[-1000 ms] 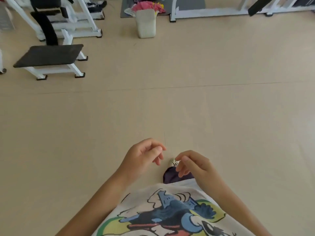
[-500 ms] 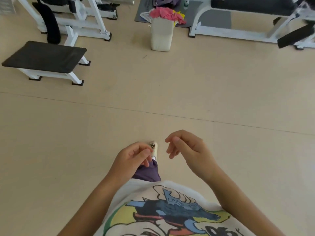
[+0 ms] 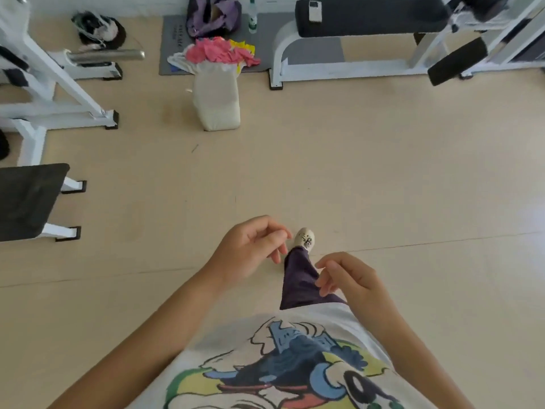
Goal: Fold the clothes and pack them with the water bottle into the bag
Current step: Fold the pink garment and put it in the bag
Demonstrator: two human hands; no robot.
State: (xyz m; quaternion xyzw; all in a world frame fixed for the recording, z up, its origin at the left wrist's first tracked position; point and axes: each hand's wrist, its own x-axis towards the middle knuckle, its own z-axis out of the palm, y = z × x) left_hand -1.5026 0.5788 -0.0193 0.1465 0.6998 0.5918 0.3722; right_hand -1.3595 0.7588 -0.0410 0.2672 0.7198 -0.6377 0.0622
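Two bare hands, both loosely curled, gripping nothing: left hand (image 3: 250, 249), right hand (image 3: 349, 278). One purple bag (image 3: 212, 16) and one water bottle (image 3: 252, 17) far ahead on one grey mat (image 3: 174, 48). One pile of pink-and-yellow clothes (image 3: 219, 53) atop one white bin (image 3: 216, 98), nearer, ahead of left hand.

We are in a gym, as we see from the white-framed weight bench (image 3: 368, 17) with black padding along the far wall, the white machine frames (image 3: 53, 81) and black padded seat (image 3: 28, 199) at the left, and the grey exercise mat (image 3: 265, 39) on the beige floor (image 3: 383, 172).
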